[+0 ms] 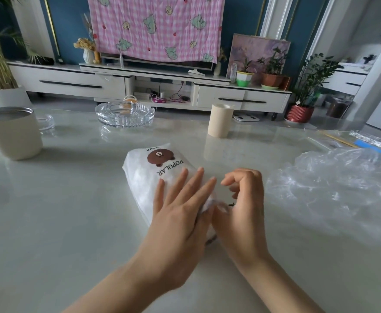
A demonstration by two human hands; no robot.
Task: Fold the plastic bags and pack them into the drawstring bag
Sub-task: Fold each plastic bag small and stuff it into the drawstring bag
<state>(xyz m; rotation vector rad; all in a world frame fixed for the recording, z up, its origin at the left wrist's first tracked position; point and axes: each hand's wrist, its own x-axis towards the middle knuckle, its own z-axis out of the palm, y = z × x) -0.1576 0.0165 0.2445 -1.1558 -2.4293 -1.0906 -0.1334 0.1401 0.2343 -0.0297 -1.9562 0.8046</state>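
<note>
A white drawstring bag [144, 175] with a brown bear print and the word POPULAR lies flat on the pale table [72, 222], its mouth toward me. My left hand [182, 211] rests flat on the bag's near end, fingers straight. My right hand [241, 206] sits beside it at the bag's mouth, fingers curled, and seems to pinch the gathered opening where a dark cord end shows. A heap of crumpled clear plastic bags [334, 190] lies to the right, untouched.
A beige cup [13, 134] stands at the far left, a glass ashtray [125, 114] at the back centre, a beige cylinder [220, 120] behind the bag. A zip bag with a blue strip [374, 143] lies at the far right edge.
</note>
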